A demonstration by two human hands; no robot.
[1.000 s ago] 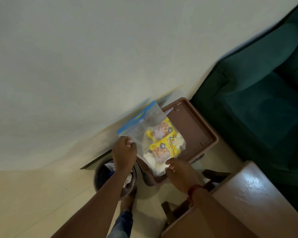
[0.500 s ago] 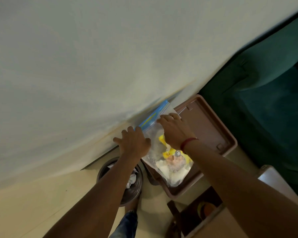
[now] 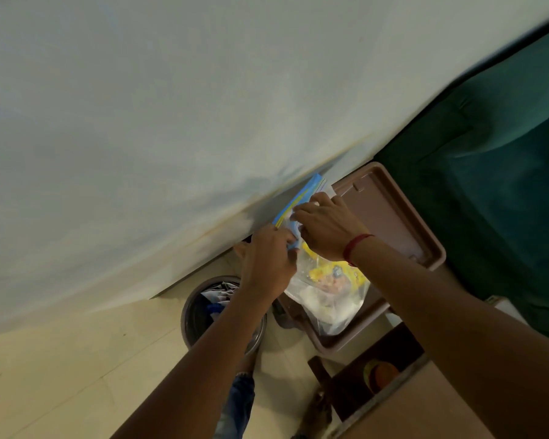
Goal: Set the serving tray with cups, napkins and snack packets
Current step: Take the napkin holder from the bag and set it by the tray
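A clear zip bag (image 3: 327, 299) with a blue seal strip holds yellow snack packets (image 3: 336, 275) and white napkins. It hangs over a brown serving tray (image 3: 390, 213) near the wall. My left hand (image 3: 267, 264) pinches the bag's blue top edge from the left. My right hand (image 3: 325, 226) grips the same seal strip from the right, fingers curled over it. The lower part of the bag rests inside the tray. No cups are in view.
A round bin (image 3: 197, 315) with cloth inside stands on the floor under my left arm. A dark green sofa (image 3: 488, 172) lies right of the tray. A wooden table (image 3: 419, 403) with an orange object beneath sits at the bottom right. A pale wall fills the upper left.
My right hand rose from under the bag to its top seal and now grips it beside my left hand. The view has shifted closer and the two hands are closer together at the strip.
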